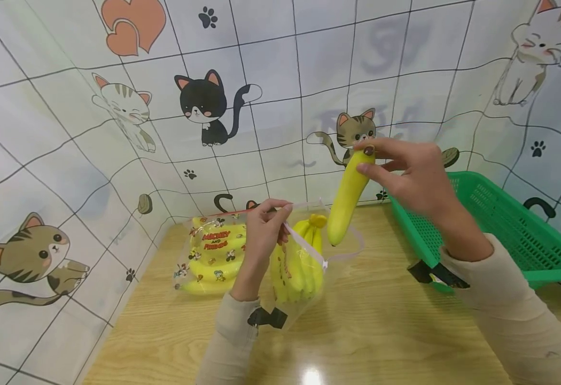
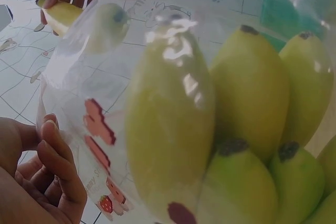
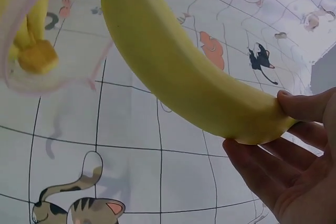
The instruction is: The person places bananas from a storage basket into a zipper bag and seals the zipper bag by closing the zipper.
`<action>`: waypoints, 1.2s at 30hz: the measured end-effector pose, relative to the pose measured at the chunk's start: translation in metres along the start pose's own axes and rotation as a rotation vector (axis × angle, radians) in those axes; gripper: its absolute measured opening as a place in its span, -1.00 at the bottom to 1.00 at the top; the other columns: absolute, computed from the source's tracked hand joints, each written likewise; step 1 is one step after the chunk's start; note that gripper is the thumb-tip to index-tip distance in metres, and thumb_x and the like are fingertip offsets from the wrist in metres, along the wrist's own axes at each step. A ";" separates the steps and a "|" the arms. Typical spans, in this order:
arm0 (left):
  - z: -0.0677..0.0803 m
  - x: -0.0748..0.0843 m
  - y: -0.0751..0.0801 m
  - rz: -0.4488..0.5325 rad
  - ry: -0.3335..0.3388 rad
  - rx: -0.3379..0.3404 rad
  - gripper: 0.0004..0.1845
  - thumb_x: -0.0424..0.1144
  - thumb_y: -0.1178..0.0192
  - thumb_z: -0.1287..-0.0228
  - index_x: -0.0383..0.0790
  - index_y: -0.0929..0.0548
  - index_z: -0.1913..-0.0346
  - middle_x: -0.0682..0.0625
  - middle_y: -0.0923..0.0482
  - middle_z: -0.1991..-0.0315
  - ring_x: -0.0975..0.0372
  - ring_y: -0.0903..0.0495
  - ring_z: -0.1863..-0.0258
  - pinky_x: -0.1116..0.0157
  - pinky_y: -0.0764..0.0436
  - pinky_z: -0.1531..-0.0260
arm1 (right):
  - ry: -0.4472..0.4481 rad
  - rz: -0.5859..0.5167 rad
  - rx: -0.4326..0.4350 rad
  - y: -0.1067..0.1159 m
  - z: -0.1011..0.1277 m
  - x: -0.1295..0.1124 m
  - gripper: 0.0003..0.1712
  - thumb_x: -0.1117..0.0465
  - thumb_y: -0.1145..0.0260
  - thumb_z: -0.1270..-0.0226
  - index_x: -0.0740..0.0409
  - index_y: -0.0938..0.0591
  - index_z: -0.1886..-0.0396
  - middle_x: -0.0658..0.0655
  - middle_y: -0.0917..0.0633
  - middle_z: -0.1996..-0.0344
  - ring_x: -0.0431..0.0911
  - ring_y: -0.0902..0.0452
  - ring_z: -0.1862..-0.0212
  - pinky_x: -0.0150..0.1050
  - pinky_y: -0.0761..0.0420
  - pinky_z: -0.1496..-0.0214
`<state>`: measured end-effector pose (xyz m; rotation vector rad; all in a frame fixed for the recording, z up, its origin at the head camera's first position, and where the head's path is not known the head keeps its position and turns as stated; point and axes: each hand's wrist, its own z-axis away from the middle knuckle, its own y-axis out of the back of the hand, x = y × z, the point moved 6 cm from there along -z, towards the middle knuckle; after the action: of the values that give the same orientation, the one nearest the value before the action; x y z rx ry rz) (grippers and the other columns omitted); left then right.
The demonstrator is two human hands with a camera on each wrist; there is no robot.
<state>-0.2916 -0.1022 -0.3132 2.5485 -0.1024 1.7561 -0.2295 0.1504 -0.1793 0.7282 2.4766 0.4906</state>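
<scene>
The clear bag point(image 1: 295, 267) hangs below the left hand point(image 1: 266, 227), whose fingers pinch its rim, mouth open towards the right; the single banana point(image 1: 350, 192) hangs from the right hand point(image 1: 412, 176), gripped at its top, long axis near upright, tip just above that mouth.

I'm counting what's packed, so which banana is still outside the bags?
The single banana pinched by the right hand above the open bag; the others sit inside bags.
</scene>
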 end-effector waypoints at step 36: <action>0.001 0.001 -0.002 -0.003 -0.016 0.003 -0.85 -0.25 -0.26 -0.47 -0.26 -0.74 0.08 0.10 -0.51 0.76 0.26 -0.42 0.81 0.36 -0.42 0.76 | -0.310 -0.284 -0.280 -0.113 0.051 0.029 -0.57 0.34 -0.33 -0.46 0.18 -0.42 -0.24 0.30 -0.68 -0.14 0.21 -0.72 -0.12 0.05 -0.78 -0.02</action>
<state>-0.2899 -0.1000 -0.3126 2.5641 -0.0960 1.7361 -0.2671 0.0879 -0.2838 0.3061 2.1184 0.5548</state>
